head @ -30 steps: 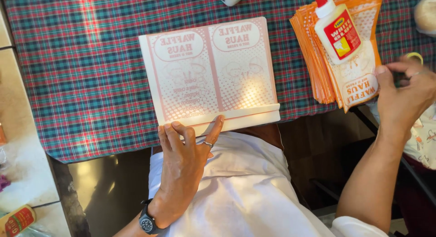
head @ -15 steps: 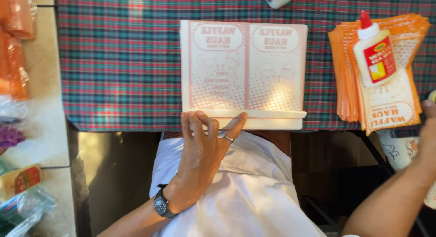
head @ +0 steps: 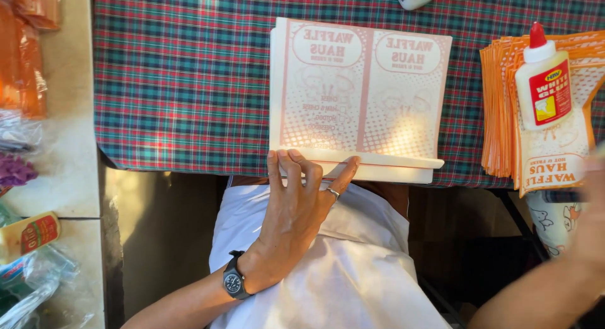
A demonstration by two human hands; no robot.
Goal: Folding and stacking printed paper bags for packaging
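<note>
While my left hand [head: 296, 209] lies with its fingers [head: 287, 168] spread and pressing flat on the near edge of the printed paper sheets [head: 359, 96], nothing is gripped in it; it only pins the folded bottom flap [head: 378, 165] down. A ring sits on one finger and a dark wristwatch [head: 233, 282] on the wrist. My right hand [head: 589, 228] is a blur at the far right edge of the view, and I cannot tell whether it is spread or closed, or whether it carries anything.

As far as I can judge, the sheet on top has its bottom strip folded up and creased, yet no glue shows on it, so the sticking looks undone. That sheet stack rests at the near edge of the surface, on a plaid tablecloth [head: 183, 83], straight ahead of me.

To the right lies a pile of orange-edged paper bags [head: 504, 108], apparently finished ones, with a white glue bottle [head: 543, 83] with a red cap lying on top. It is well apart from my left hand. On the left, a second glue bottle [head: 28, 234] and plastic wrappings [head: 25, 51] crowd a pale ledge.
</note>
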